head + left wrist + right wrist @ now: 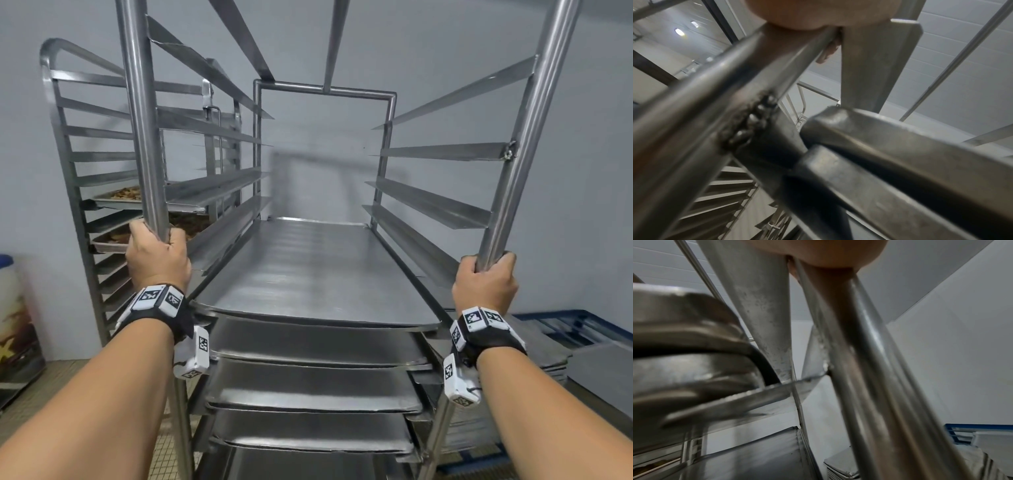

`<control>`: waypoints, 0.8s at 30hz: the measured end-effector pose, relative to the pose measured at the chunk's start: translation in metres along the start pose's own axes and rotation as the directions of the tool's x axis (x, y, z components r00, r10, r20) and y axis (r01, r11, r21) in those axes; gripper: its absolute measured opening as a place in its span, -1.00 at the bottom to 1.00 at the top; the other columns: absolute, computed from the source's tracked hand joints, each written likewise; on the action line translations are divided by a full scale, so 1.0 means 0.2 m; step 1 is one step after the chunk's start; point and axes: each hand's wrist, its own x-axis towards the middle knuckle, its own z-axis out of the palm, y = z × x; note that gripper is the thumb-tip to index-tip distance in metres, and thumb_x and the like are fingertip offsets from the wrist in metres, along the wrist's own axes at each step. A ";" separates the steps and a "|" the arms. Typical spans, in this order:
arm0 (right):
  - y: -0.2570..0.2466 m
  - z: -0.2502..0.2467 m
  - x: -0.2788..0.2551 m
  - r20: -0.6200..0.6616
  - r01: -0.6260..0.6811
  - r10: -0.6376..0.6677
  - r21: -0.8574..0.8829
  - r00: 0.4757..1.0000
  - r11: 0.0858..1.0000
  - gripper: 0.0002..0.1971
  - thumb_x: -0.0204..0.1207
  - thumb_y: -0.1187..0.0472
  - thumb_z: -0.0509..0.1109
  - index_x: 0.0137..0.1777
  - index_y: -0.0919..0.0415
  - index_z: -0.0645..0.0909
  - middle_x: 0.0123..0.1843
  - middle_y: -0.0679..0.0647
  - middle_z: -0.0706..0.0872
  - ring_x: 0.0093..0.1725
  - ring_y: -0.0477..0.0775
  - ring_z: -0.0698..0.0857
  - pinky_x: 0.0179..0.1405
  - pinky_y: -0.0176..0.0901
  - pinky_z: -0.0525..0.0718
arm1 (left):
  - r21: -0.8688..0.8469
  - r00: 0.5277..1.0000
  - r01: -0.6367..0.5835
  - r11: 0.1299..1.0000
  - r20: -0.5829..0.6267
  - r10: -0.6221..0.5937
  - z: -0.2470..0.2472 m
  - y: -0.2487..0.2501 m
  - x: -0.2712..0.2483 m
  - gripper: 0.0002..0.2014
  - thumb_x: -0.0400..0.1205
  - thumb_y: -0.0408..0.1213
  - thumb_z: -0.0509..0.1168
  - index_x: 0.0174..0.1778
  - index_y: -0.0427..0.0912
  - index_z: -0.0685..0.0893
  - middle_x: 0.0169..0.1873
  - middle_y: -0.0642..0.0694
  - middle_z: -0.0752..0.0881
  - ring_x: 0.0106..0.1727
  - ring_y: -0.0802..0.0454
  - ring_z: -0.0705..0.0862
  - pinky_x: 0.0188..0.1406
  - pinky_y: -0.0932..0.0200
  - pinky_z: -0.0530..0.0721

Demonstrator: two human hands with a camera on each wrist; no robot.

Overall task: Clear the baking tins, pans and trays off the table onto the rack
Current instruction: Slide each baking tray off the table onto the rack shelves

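Observation:
A tall steel rack [387, 137] stands right in front of me with several flat metal trays [308, 274] slid onto its lower runners; the upper runners hold nothing. My left hand [156, 251] grips the rack's front left upright [140, 120]. My right hand [486, 282] grips the front right upright [527, 137]. In the left wrist view the palm [797, 14] wraps the steel tube [735, 78], with tray corners [890, 146] close below. In the right wrist view the palm [828, 253] holds the tube [859, 353] beside tray edges [694, 369].
A second rack [78, 164] stands behind at the left, holding trays of browned food [126, 194]. At the lower right a stack of flat trays [555, 363] lies low near a blue crate [579, 322]. A white container [13, 308] sits at the far left on the tiled floor [68, 373].

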 end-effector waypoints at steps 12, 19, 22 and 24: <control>0.24 0.43 0.34 0.055 0.015 -0.020 0.091 0.998 0.996 -0.85 0.54 0.21 0.24 -0.06 0.28 0.35 -0.37 0.23 0.56 -0.45 0.33 0.60 -0.52 0.03 0.62 | 0.024 1.000 0.012 1.000 -0.022 -0.012 0.49 0.07 -0.01 -0.70 0.71 -0.20 0.25 0.18 -0.39 0.47 0.10 -0.46 0.62 -0.08 -0.16 0.49 -0.11 -0.01 0.45; 0.36 0.74 0.52 0.060 0.040 -0.047 0.113 0.997 0.993 -0.85 0.53 0.20 0.23 -0.07 0.28 0.35 -0.39 0.21 0.55 -0.45 0.33 0.60 -0.53 0.09 0.65 | 0.026 0.998 0.010 1.000 -0.069 -0.008 0.82 0.07 0.04 -0.72 0.70 -0.17 0.25 0.14 -0.34 0.46 0.02 -0.36 0.60 -0.08 -0.15 0.51 -0.13 -0.06 0.55; 0.42 0.87 0.61 0.074 0.030 -0.037 0.099 0.997 0.995 -0.86 0.52 0.20 0.22 -0.07 0.27 0.35 -0.38 0.20 0.55 -0.43 0.35 0.62 -0.49 0.14 0.68 | 0.034 0.996 -0.003 0.999 -0.086 0.006 0.98 0.06 0.06 -0.74 0.69 -0.17 0.26 0.09 -0.33 0.46 -0.03 -0.29 0.57 -0.09 -0.15 0.52 -0.11 -0.07 0.54; 0.45 0.97 0.66 0.084 0.022 -0.030 0.098 0.996 0.995 -0.86 0.52 0.19 0.22 -0.06 0.24 0.34 -0.37 0.20 0.57 -0.44 0.34 0.63 -0.49 0.15 0.70 | 0.021 0.996 -0.005 1.000 -0.089 0.007 1.09 0.05 0.09 -0.75 0.69 -0.16 0.26 0.06 -0.30 0.45 -0.03 -0.29 0.59 -0.09 -0.16 0.54 -0.10 -0.06 0.56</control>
